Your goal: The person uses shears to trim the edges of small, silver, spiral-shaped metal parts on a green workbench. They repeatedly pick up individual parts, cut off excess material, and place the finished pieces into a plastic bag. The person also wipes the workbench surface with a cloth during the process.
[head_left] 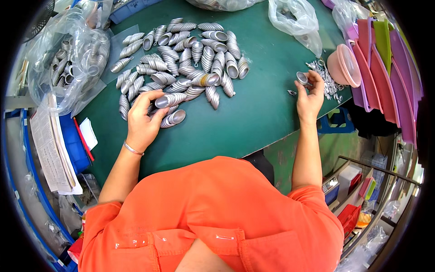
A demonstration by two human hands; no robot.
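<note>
A spread of silver, spirally ribbed hollow pieces (pixel 207 59) covers the left and middle of the green table (pixel 253 109), several showing open ends. My left hand (pixel 142 120) is closed at the near edge of this spread, thumb and fingers on one ribbed silver piece (pixel 172 99) whose opening faces me. Another ribbed piece lies just below it. Over on the right, my right hand (pixel 311 96) is raised and pinches a silver piece (pixel 302 78) with a round open end; its far part is hidden by the fingers. Beside that hand lies a heap of small metal fittings (pixel 333 86).
A clear bag (pixel 72 56) of ribbed pieces sits at far left, above papers (pixel 50 149) and a blue bin (pixel 74 143). At right stand a pink tub (pixel 344 65) and stacked coloured trays (pixel 385 75). Another clear bag (pixel 294 20) lies at the back.
</note>
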